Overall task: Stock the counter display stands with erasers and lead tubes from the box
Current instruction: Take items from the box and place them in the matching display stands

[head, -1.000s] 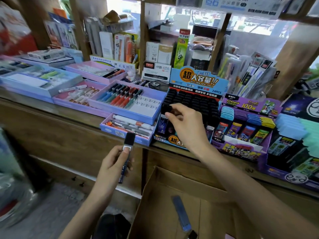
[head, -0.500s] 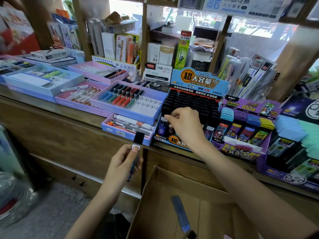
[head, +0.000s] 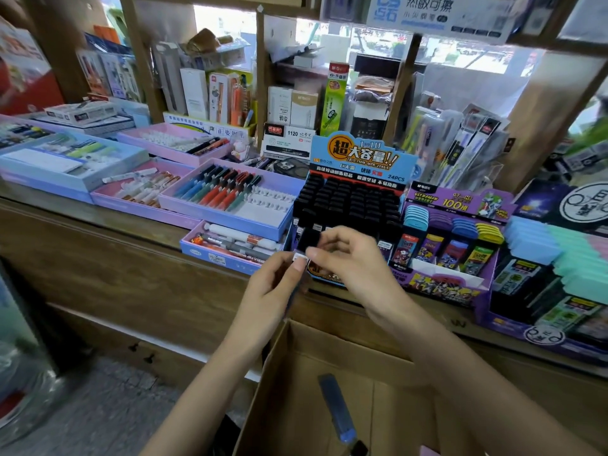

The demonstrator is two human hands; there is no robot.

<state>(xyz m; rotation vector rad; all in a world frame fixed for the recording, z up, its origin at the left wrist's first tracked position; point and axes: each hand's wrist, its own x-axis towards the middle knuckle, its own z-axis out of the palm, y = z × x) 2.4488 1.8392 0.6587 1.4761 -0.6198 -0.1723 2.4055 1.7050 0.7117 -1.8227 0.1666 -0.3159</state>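
Nearest, the open cardboard box (head: 296,390) sits below the tabletop edge, with a blue tube (head: 337,411) lying on its bottom. Above the box, the two hands meet in front of the wooden tabletop (head: 98,222). The left hand (head: 273,286) holds the lead tube (head: 307,240) roughly upright, its grip clamped round the lower body, and the black cap sticks up. The right hand (head: 352,261) has its grip pinched on the same tube at the cap, thumb and forefinger curled. Just behind them is the display stand (head: 355,195), its rows filled with black-capped tubes under a blue header card. A purple stand (head: 457,205) with coloured packs is beside it on the right, and pen trays (head: 227,199) lie to the left.
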